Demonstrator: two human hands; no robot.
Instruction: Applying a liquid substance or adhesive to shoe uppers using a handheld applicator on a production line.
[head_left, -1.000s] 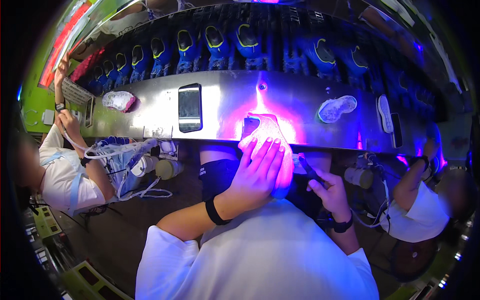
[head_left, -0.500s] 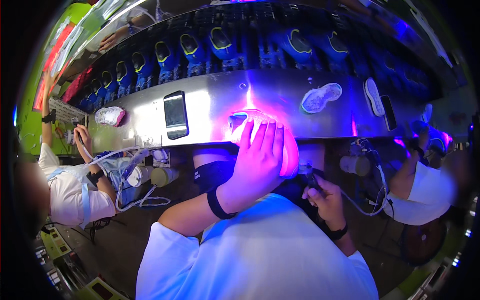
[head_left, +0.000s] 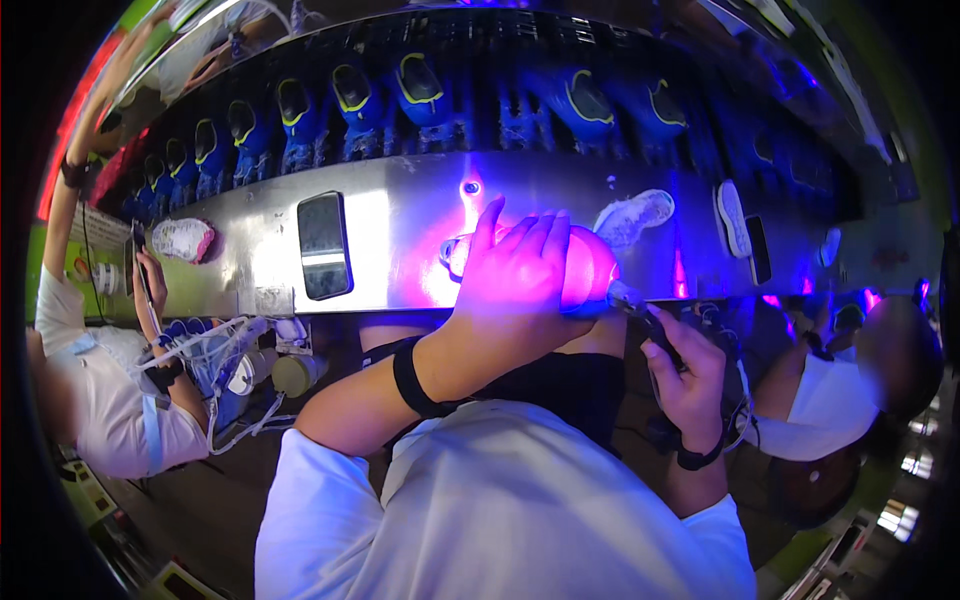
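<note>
My left hand (head_left: 515, 275) lies over a shoe (head_left: 590, 268) lit bright pink and violet, its fingers stretched across the upper and gripping it. The shoe rests on its side at the near edge of the metal bench, one end pointing left and the rounded end right. Most of its middle is hidden under the hand. In my right hand (head_left: 690, 370) is a dark-handled brush (head_left: 625, 295), fingers wrapped round the handle. Its pale tip meets or nearly meets the shoe's rounded right end; contact cannot be made out for certain.
White soles (head_left: 637, 215) (head_left: 733, 218) lie on the bench (head_left: 385, 220) to the right, beside a phone (head_left: 760, 250). Another phone (head_left: 323, 245) and a pink-edged sole (head_left: 184, 240) are left. Blue shoes (head_left: 425, 90) line a rack behind. Co-workers (head_left: 140, 400) (head_left: 810, 400) sit either side.
My right hand has moved up and right, bringing the brush up to the shoe's right end. The shoe has turned more level under my left hand. The whole view has shifted slightly.
</note>
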